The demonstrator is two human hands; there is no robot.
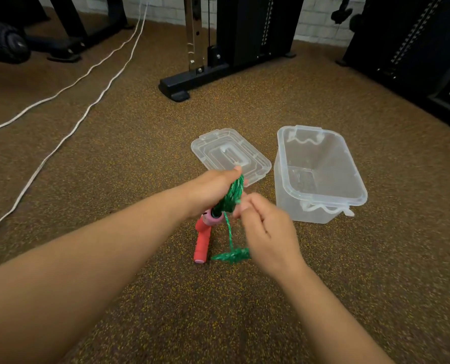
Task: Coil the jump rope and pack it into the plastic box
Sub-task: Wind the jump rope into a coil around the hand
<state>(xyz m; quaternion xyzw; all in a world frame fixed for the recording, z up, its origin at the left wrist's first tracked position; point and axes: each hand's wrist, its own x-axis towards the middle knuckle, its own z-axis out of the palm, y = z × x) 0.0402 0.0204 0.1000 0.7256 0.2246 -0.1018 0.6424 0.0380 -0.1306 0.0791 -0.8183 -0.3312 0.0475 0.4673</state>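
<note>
The speckled brown floor point(113, 158) of a gym carries everything here, with black exercise machines point(244, 35) along the far wall and two white cords point(68, 132) trailing across on the left, clear of the work.

The plastic box point(321, 177) stands upright and open, with nothing inside, just to the right of the hands, its mouth facing up so that a finished bundle can drop straight in. Its lid point(229, 151) lies flat on the floor beside it, to the left and a little further off, out of the way of the opening but near for closing later.

The left hand point(213, 190) is raised above the floor and closed around a bunch of gathered loops of the green jump rope point(233, 195); it seems to act as the fixed core of the coil. Two red handles point(202, 240) hang below that fist, likely left dangling so they stay together.

The right hand point(266, 222) sits just beside the coil with fingers curled, seemingly pinching the loose strand, though blur hides the exact contact. That strand runs down from the bundle to a small green tail near the floor, which suggests the winding is nearly finished. The rope is not yet in the box.
</note>
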